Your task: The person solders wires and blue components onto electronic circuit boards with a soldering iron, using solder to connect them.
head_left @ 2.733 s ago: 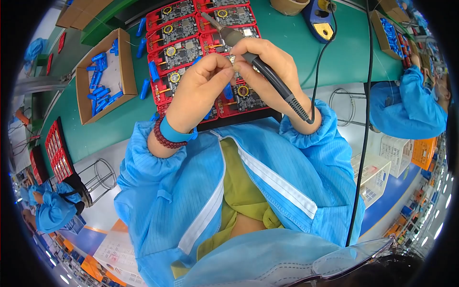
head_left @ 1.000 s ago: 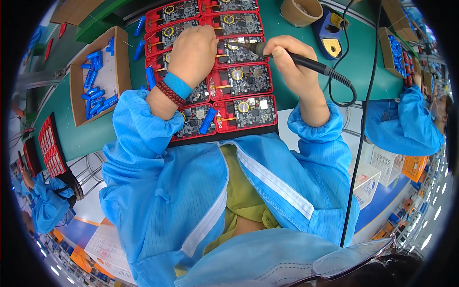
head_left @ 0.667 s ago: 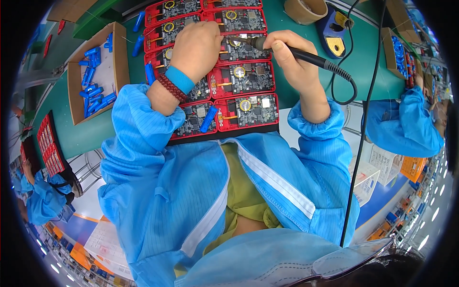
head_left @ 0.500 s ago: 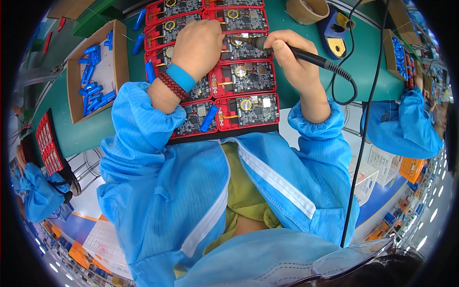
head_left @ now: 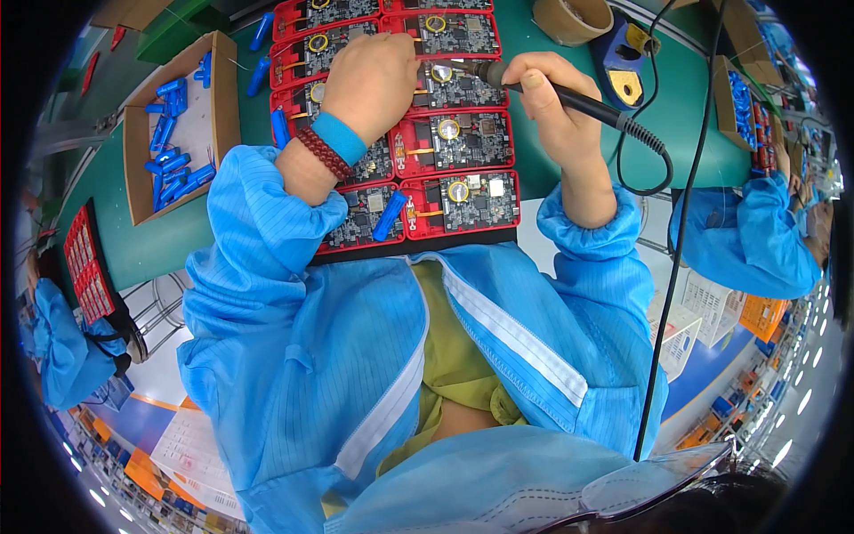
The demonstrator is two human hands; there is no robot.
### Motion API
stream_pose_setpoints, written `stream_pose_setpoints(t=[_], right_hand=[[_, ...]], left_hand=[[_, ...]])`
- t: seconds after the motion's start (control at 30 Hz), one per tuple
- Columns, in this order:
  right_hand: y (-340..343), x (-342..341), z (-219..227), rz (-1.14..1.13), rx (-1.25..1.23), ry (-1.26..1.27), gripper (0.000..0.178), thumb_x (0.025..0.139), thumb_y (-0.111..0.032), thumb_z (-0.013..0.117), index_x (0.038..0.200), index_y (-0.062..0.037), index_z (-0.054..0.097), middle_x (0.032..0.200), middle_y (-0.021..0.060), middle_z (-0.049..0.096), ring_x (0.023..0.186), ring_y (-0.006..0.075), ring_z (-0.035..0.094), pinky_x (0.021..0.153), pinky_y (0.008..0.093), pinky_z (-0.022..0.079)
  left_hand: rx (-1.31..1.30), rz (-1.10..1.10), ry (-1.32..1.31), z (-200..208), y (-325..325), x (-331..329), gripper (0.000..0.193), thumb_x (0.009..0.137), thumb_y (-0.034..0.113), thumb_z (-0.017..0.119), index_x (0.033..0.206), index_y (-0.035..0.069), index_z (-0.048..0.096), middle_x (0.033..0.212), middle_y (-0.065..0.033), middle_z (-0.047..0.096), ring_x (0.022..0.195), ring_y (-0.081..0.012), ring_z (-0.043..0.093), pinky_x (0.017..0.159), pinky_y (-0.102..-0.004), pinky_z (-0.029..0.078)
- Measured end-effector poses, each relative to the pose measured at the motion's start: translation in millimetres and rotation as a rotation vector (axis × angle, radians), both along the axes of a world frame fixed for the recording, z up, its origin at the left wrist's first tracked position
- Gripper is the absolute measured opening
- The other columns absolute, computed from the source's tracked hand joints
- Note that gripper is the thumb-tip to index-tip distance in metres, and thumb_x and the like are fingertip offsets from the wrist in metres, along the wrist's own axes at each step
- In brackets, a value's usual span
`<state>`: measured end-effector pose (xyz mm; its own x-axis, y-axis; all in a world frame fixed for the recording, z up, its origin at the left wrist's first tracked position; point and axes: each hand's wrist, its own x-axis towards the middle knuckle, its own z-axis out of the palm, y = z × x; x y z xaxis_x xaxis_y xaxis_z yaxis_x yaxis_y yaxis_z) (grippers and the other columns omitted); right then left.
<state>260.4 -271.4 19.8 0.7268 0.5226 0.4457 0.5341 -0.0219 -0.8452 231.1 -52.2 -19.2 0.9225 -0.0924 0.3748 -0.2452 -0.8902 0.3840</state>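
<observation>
My right hand (head_left: 567, 120) grips a black soldering iron (head_left: 594, 109) like a pen, its tip pointing left over a circuit board (head_left: 463, 87) in a red case. My left hand (head_left: 369, 84) is closed above the left edge of that same board. Its fingertips curl down out of sight, so what they hold, if anything, is hidden. Around both hands, two columns of red cases hold circuit boards, most with a round, yellow-rimmed coin cell (head_left: 447, 129). A blue cylindrical battery (head_left: 389, 216) lies across the nearest left board (head_left: 356, 218).
Left stands a cardboard box (head_left: 142, 191) of blue batteries, with loose batteries (head_left: 258, 77) beside the cases. At the back right are a soldering iron stand (head_left: 627, 84) and a tan pot (head_left: 572, 22). A black cable (head_left: 685, 205) hangs at right. Co-workers in blue sit on both sides.
My right hand and the soldering iron have shifted slightly right. My left hand stays over the same spot with its fingers still curled.
</observation>
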Motion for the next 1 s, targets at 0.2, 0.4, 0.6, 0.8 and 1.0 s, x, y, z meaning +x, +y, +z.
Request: stream_pose_setpoints(t=[0.2, 0.4, 0.6, 0.8, 1.0], right_hand=[[-0.2, 1.9, -0.3, 0.018, -0.01, 0.007, 0.016, 0.09, -0.014, 0.057, 0.087, 0.0013, 0.062, 0.081, 0.0075, 0.064, 0.071, 0.0148, 0.057, 0.064, 0.0264, 0.045], [2.1, 2.0, -3.0, 0.04, -0.011, 0.021, 0.016, 0.09, -0.013, 0.058, 0.088, 0.0016, 0.062, 0.081, 0.0081, 0.064, 0.072, 0.0151, 0.058, 0.065, 0.0264, 0.046], [2.3, 2.9, -4.0, 0.045, -0.025, 0.004, 0.015, 0.09, -0.012, 0.057, 0.088, 0.0018, 0.062, 0.081, 0.0086, 0.064, 0.072, 0.015, 0.058, 0.065, 0.0264, 0.046], [-1.8, -0.4, 2.3, 0.007, 0.014, -0.036, 0.015, 0.09, -0.012, 0.056, 0.088, 0.0013, 0.062, 0.081, 0.0076, 0.064, 0.071, 0.014, 0.057, 0.063, 0.0254, 0.045], [1.2, 3.1, -3.1, 0.0, 0.035, -0.017, 0.016, 0.09, -0.013, 0.056, 0.088, 0.0012, 0.062, 0.08, 0.0072, 0.063, 0.07, 0.0135, 0.056, 0.062, 0.0252, 0.044]], left_hand=[[-0.013, -0.028, -0.006, 1.0, -0.3, -0.7, 0.014, 0.082, 0.012, 0.058, 0.074, 0.002, 0.053, 0.074, -0.0154, 0.058, 0.074, -0.0364, 0.054, 0.067, -0.046, 0.043], [-0.013, -0.02, -0.016, -0.4, -0.7, 0.2, 0.013, 0.082, 0.012, 0.057, 0.074, 0.002, 0.054, 0.075, -0.0158, 0.058, 0.075, -0.0365, 0.055, 0.067, -0.046, 0.044], [-0.012, -0.014, -0.009, -0.6, -0.2, 0.6, 0.013, 0.082, 0.013, 0.057, 0.075, 0.002, 0.055, 0.075, -0.0158, 0.058, 0.075, -0.0366, 0.055, 0.067, -0.0461, 0.044], [0.006, -0.008, -0.006, 0.8, -0.7, -0.3, 0.013, 0.082, 0.013, 0.057, 0.074, 0.002, 0.055, 0.075, -0.016, 0.058, 0.075, -0.0367, 0.055, 0.068, -0.0465, 0.044], [-0.003, -0.031, -0.007, -0.5, 1.4, 0.5, 0.013, 0.082, 0.013, 0.057, 0.074, 0.002, 0.054, 0.074, -0.0158, 0.058, 0.074, -0.0365, 0.054, 0.068, -0.0457, 0.043]])
